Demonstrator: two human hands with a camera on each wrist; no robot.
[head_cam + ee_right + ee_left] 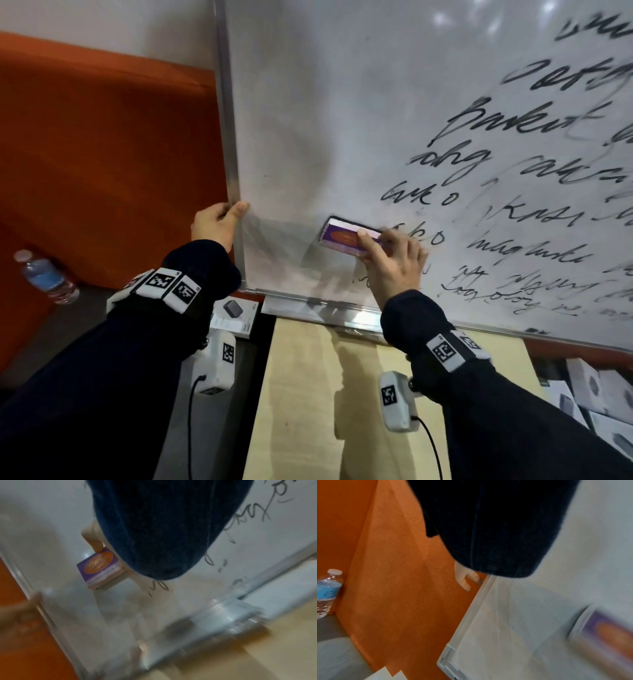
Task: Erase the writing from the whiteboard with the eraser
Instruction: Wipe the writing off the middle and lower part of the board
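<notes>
A whiteboard point(308, 102) with a metal frame stands upright; black handwriting point(513, 171) covers its right part, while its left part is wiped to grey smears. My right hand point(390, 260) grips a purple and orange eraser point(346, 236) and presses it flat on the board low down, at the left end of the writing. The eraser point(99, 568) shows under my dark sleeve in the right wrist view, and blurred point(607, 635) in the left wrist view. My left hand point(219, 222) grips the board's left frame edge point(229, 154), thumb on the front.
An orange partition point(102, 154) stands left of the board, with a water bottle point(48, 277) beside it. A metal tray rail point(325, 311) runs along the board's bottom over a light wooden panel point(308, 394). Small boxes point(599, 394) lie at lower right.
</notes>
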